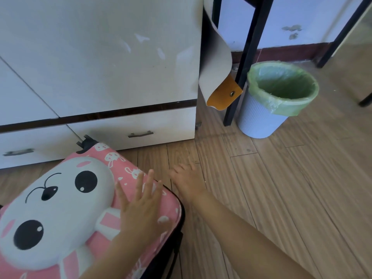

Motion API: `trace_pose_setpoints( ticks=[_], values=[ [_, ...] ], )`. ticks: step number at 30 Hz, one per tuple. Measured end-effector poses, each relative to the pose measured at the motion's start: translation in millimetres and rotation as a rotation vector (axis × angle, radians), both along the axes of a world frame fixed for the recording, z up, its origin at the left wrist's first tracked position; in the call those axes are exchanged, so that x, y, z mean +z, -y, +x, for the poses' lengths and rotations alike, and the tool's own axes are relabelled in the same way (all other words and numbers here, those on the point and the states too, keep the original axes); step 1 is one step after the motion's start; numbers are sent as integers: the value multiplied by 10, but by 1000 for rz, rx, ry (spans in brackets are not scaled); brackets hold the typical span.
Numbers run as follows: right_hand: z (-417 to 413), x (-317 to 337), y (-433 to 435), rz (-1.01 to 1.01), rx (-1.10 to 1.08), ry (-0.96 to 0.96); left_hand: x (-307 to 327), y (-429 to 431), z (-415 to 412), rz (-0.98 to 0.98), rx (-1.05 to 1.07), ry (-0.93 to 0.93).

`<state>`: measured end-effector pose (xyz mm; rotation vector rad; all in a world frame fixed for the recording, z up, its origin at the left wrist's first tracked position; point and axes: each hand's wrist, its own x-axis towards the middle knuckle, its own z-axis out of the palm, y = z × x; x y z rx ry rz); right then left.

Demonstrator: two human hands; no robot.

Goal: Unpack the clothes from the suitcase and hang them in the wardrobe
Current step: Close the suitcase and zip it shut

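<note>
Head view: pink rabbit suitcase [60, 208] lies closed on the wooden floor [281, 188], just in front of the white wardrobe [100, 57] drawers. On its lid, left hand [138, 208] flat, fingers spread, holding nothing. Beside the suitcase, right hand [187, 182] stretched palm-down, fingers loose, empty; blurred, floor contact unclear.

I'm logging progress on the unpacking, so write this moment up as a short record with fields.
suitcase: pink, rabbit face, lying on the wooden floor, lid closed
left hand: flat on the lid, fingers straight
right hand: open, reaching beside the suitcase; contact with the floor unclear
wardrobe: white, behind the suitcase, drawers shut
bin: green liner, right of the wardrobe
clothes: none in view
progress: unpacking not yet begun
</note>
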<state>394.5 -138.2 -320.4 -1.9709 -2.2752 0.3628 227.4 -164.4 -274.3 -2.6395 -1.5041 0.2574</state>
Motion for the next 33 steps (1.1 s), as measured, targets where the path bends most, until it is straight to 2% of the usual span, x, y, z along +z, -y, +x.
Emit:
trace_pose_setpoints(
  ticks=[3, 5, 9, 12, 16, 19, 22, 25, 28, 33],
  values=[
    [-51, -58, -155, -70, 84, 160, 44, -15, 7, -9, 7, -38],
    [-94, -158, -249, -77, 111, 192, -15, -42, -7, 3, -48, 10],
    [-135, -235, -319, -58, 220, 250, -28, -135, 46, -33, -23, -25],
    [-152, -314, -356, -34, 245, 265, 18, -161, 90, -54, -8, -102],
    [-189, -326, -398, -11, 267, 299, 8, -131, 44, -72, 66, -25],
    [-193, -321, -391, -45, 272, 259, 22, -127, 29, -154, 98, -44],
    [-177, -298, -366, -60, 278, 203, -7, -127, 41, -141, 87, -56],
    [-144, -256, -327, -3, 294, 262, 24, -132, 49, -136, 85, -58],
    [-108, -230, -225, 35, 277, 289, 67, -126, 72, -172, 82, -128],
    [-50, -141, -10, -14, 217, 242, 134, -113, 102, -210, 96, -149]
  ],
)
